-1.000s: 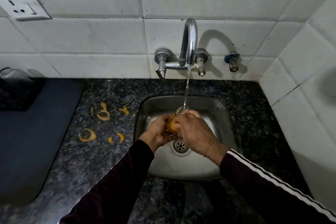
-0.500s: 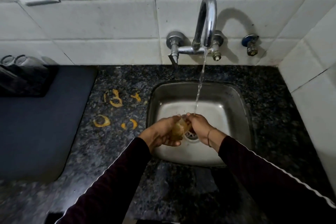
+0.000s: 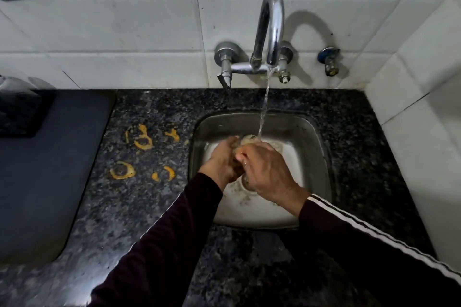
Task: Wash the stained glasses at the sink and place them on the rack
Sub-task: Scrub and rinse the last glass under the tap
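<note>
Granite surface marked with orange stain rings. Glass raised since half second ago, rim now brought under stream over sink. Glass gripped by left hand and right hand. Rinsing judged under way; rack placement pending.

Shiny metal, speckled stone, dull tiles

The tap is bright, shiny metal, and the sink at 6 o'clock from it is duller, smooth metal. The counter is dark speckled polished stone. The wall tiles look white and matt.
</note>
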